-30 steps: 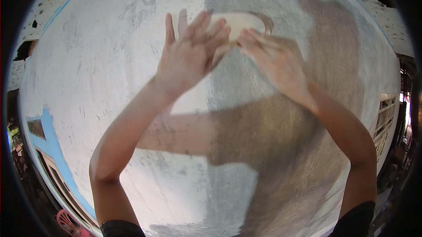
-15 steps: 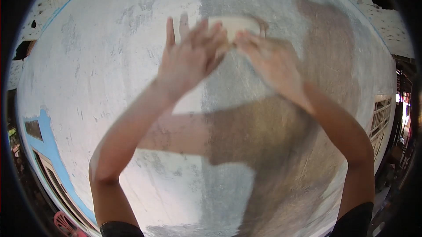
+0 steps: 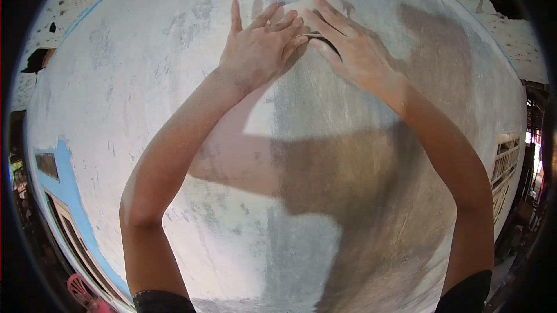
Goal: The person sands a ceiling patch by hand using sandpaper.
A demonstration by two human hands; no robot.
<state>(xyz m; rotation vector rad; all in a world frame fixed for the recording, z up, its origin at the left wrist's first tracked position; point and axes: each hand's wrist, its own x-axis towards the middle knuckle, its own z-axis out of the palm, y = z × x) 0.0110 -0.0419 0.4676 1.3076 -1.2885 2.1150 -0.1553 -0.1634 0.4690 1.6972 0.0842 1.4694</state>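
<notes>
Both arms reach up to a white and grey wall (image 3: 232, 237). Between the hands lies a thin pale sheet (image 3: 301, 8), pressed against the wall, its lower edge curled away. My left hand (image 3: 258, 49) rests on the sheet's left part with the fingers spread. My right hand (image 3: 354, 46) lies over its right part, fingers apart and pointing up and left, thumb at the lower edge. The sheet's material cannot be made out, and the hands cover part of it.
Shadows of the arms and body fall across the wall. A blue-framed door (image 3: 69, 226) stands at the left, a pink chair (image 3: 87, 295) at the lower left, and a slatted window (image 3: 505, 162) at the right. Above is a stained ceiling (image 3: 505, 40).
Both hands have moved up the wall together with the pale sheet. The fingers of my right hand have spread and show more sharply, and the sheet's lower edge now shows curled.
</notes>
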